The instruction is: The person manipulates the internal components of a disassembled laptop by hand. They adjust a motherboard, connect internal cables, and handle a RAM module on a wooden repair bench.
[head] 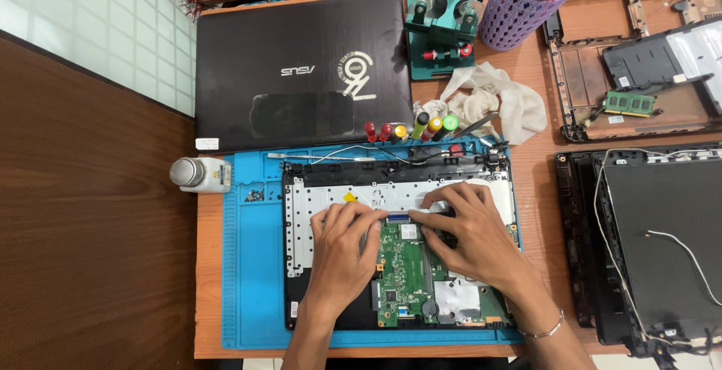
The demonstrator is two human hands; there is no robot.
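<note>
An opened laptop base (301, 280) lies on a blue work mat (248, 280), its green circuit board (402, 272) and silver keyboard backing plate (331, 193) exposed. My left hand (342, 253) rests palm down on the left part of the board, fingertips at the board's upper edge. My right hand (466, 238) lies on the right part, fingers pointing left and touching the same upper edge near a small connector. Both hands press on the board; neither holds a tool.
A closed dark laptop (301, 69) sits behind the mat. Screwdrivers with coloured handles (421, 128), a white cloth (496, 99), a purple tool cup (519, 9) and a teal holder (444, 20) stand behind. Dismantled laptop shells (647, 250) lie right; a small white bottle (199, 174) left.
</note>
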